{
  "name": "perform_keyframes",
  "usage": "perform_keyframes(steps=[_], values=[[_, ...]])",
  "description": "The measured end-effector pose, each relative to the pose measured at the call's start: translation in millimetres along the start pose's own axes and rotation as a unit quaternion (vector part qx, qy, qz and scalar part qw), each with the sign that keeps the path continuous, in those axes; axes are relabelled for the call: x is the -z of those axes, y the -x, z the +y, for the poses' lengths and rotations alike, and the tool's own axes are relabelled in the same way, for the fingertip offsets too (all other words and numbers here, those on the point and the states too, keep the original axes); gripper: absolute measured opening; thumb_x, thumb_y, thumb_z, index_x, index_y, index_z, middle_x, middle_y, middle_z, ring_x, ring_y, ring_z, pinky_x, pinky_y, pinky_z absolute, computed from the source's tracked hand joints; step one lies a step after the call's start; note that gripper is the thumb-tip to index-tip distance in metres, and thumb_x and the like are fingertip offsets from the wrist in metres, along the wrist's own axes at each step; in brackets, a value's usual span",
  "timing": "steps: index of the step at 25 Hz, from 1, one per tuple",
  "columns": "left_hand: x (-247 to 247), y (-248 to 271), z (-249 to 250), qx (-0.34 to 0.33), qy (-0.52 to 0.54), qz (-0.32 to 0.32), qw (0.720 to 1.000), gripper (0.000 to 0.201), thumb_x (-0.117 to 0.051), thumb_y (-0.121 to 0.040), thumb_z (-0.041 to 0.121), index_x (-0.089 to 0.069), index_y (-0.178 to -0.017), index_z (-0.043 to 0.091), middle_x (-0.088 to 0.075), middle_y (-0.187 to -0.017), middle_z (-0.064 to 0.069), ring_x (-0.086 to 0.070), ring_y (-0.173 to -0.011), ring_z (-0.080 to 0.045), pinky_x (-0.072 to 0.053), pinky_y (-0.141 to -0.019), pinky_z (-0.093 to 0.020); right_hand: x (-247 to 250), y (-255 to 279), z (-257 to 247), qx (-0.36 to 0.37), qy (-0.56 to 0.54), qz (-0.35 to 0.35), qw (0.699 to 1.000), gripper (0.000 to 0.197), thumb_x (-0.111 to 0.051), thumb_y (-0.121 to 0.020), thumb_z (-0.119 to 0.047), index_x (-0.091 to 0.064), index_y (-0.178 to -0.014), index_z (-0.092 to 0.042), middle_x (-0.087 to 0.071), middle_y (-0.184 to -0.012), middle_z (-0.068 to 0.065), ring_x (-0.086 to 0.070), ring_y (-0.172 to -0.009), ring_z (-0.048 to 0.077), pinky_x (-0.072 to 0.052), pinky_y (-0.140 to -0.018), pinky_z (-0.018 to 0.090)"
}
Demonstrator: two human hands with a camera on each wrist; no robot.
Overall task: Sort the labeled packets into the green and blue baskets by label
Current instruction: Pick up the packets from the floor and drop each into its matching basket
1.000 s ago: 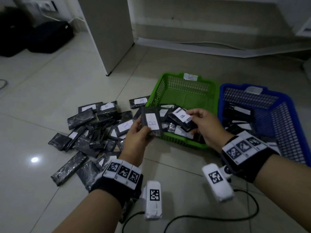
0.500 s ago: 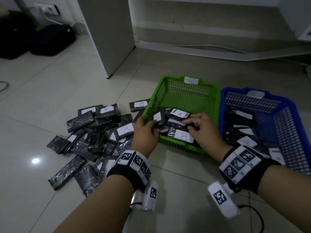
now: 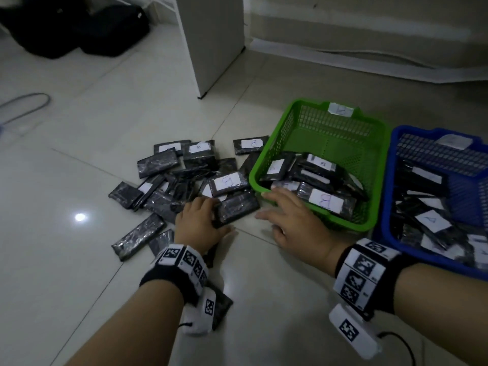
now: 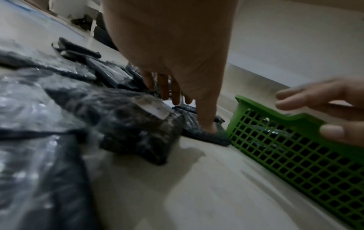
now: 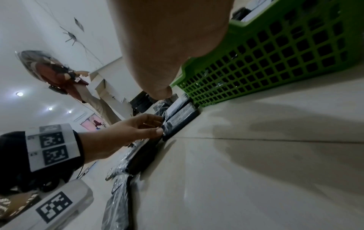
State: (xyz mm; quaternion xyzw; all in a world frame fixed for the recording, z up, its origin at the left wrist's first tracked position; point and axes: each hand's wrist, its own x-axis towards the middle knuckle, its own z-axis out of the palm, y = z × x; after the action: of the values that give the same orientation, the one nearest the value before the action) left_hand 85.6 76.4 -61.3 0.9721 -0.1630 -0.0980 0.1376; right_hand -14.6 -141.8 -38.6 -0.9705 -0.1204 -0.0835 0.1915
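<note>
While my left hand [image 3: 200,220] pinches one crinkly black foil packet [image 3: 237,207] on the glossy tiled floor [image 3: 79,128], my right hand [image 3: 293,220] hovers spread beside two plastic mesh baskets, the green basket [image 3: 266,165] and the blue basket [image 3: 388,207].

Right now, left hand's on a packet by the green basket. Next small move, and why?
Probably lift and flip that packet to read its label. The left hand grips its near end on the floor, and its upward face shows no label. The right hand hangs open beside the green basket, holding nothing, so it could take the packet next.
</note>
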Motion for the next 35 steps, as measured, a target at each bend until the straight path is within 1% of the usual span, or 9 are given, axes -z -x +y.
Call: perform_keyframes(steps=[3, 8, 11, 14, 18, 22, 25, 31, 35], values=[[-2.8, 24.3, -11.8, 0.027, -0.016, -0.007, 0.999, 0.090, -0.065, -0.060, 0.073, -0.036, -0.134, 0.031, -0.035, -0.132, -0.001, -0.036, -0.124, -0.025, -0.037, -0.105, -0.044, -8.5, -9.1, -10.5, 0.045, -0.001, -0.075, 0.996, 0.036, -0.052, -0.082, -0.007, -0.062, -0.116, -0.016, -0.049, -0.138, 0.009, -0.036, -0.136, 0.028, -0.039, -0.109, 0.042], [-11.2, 57.3, -30.1, 0.043, 0.121, 0.037, 0.991, 0.090, -0.079, -0.065, 0.040, -0.033, -0.139, 0.019, -0.039, -0.134, -0.005, -0.036, -0.127, -0.025, -0.032, -0.108, -0.036, -31.5, -39.1, -13.6, -0.030, 0.044, -0.247, 0.968, 0.073, -0.044, -0.086, -0.003, -0.013, -0.151, -0.017, 0.001, -0.161, 0.005, 0.008, -0.148, 0.022, -0.020, -0.119, 0.041], [-0.7, 55.3, -35.4, 0.042, 0.196, 0.063, 0.978, 0.090, -0.082, -0.063, 0.037, -0.036, -0.139, 0.022, -0.045, -0.134, 0.003, -0.043, -0.124, -0.014, -0.037, -0.103, -0.030, -36.8, -61.8, -9.6, -0.049, 0.061, -0.267, 0.961, 0.079, -0.047, -0.089, -0.013, 0.001, -0.152, -0.018, 0.009, -0.160, 0.006, 0.011, -0.147, 0.021, -0.012, -0.121, 0.038], [6.7, 53.6, -32.8, 0.045, 0.237, 0.086, 0.967, 0.089, -0.084, -0.062, 0.035, -0.039, -0.137, 0.021, -0.042, -0.127, 0.006, -0.043, -0.116, -0.006, -0.035, -0.097, -0.020, -41.3, -65.2, -7.8, -0.039, 0.096, -0.261, 0.960, 0.077, -0.056, -0.087, -0.027, -0.014, -0.150, -0.015, -0.019, -0.154, 0.007, -0.015, -0.144, 0.026, -0.024, -0.117, 0.037], [14.5, 49.4, -21.9, 0.021, 0.251, 0.104, 0.962, 0.076, -0.084, -0.062, 0.035, -0.046, -0.127, 0.025, -0.042, -0.119, 0.007, -0.046, -0.108, -0.006, -0.036, -0.092, -0.016, -42.1, -50.1, -10.2, -0.054, 0.111, -0.248, 0.961, 0.042, -0.049, -0.084, -0.027, -0.045, -0.125, -0.019, -0.049, -0.116, 0.006, -0.048, -0.110, 0.026, -0.046, -0.091, 0.039], [19.9, 40.3, -9.9, -0.008, 0.280, 0.141, 0.950, 0.073, -0.080, -0.066, 0.039, -0.044, -0.130, 0.034, -0.036, -0.119, 0.006, -0.042, -0.110, -0.005, -0.036, -0.097, -0.019, -15.0, -42.1, -18.9, -0.234, -0.225, -0.125, 0.938, 0.010, -0.054, -0.082, -0.018, -0.057, -0.088, -0.025, -0.063, -0.081, -0.001, -0.062, -0.075, 0.016, -0.052, -0.064, 0.026], [22.9, 28.5, 7.6, -0.026, 0.301, 0.170, 0.938, 0.074, -0.080, -0.067, 0.039, -0.046, -0.132, 0.031, -0.033, -0.117, 0.004, -0.039, -0.110, -0.005, -0.036, -0.099, -0.019, 17.9, -34.3, -24.9, -0.287, -0.361, -0.031, 0.887, 0.014, -0.058, -0.084, -0.007, -0.061, -0.094, -0.016, -0.065, -0.073, -0.001, -0.062, -0.059, 0.009, -0.051, -0.051, 0.021], [20.3, 9.5, 61.8, -0.120, 0.290, 0.175, 0.933, 0.078, -0.073, -0.061, 0.053, -0.050, -0.131, 0.025, -0.045, -0.119, 0.005, -0.044, -0.116, -0.015, -0.037, -0.103, -0.031, 67.2, -1.0, 17.2, -0.346, -0.368, 0.122, 0.854, 0.022, -0.059, -0.089, -0.011, -0.056, -0.110, -0.017, -0.067, -0.088, 0.003, -0.066, -0.065, 0.024, -0.055, -0.052, 0.037], [13.4, 2.7, 112.5, -0.163, 0.296, 0.155, 0.928, 0.076, -0.069, -0.062, 0.056, -0.050, -0.129, 0.026, -0.046, -0.119, 0.005, -0.046, -0.116, -0.018, -0.043, -0.101, -0.040, 86.4, 26.1, 53.8, -0.370, -0.272, 0.062, 0.886, 0.031, -0.062, -0.089, -0.019, -0.058, -0.120, -0.023, -0.063, -0.094, -0.004, -0.062, -0.082, 0.022, -0.052, -0.064, 0.028]])
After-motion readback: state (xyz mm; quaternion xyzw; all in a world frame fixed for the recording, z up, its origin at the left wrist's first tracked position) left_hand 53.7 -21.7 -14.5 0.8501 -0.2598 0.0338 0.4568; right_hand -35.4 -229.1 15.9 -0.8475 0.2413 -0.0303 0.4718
